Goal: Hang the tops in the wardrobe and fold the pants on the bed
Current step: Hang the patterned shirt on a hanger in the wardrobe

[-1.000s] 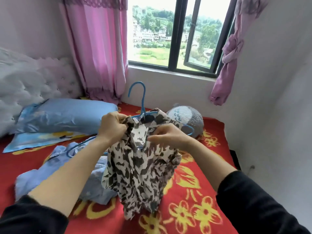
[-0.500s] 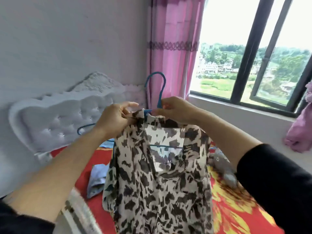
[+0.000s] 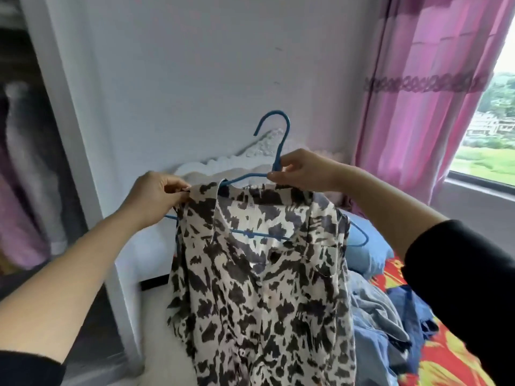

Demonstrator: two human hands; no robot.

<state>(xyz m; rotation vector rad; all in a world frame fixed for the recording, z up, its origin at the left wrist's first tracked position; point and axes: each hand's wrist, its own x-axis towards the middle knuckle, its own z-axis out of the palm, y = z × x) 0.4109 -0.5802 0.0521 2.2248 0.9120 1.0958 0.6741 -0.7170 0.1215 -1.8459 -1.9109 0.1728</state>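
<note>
At the left edge we see the wardrobe (image 3: 30, 168), cut off and blurred, so the clothes inside are hard to make out. The bed (image 3: 440, 360) at the right is partly hidden behind the right sleeve. Between them the patterned top (image 3: 259, 296) hangs in the air on the blue hanger (image 3: 283, 146), and its lower end falls out of frame. The right hand (image 3: 305, 171) grips the hanger's neck. The left hand (image 3: 156, 195) pinches the collar.

A pink curtain (image 3: 412, 107) hangs at upper right beside a window (image 3: 498, 129); a white headboard (image 3: 223, 164) stands against the pale wall (image 3: 195, 65) at centre.
</note>
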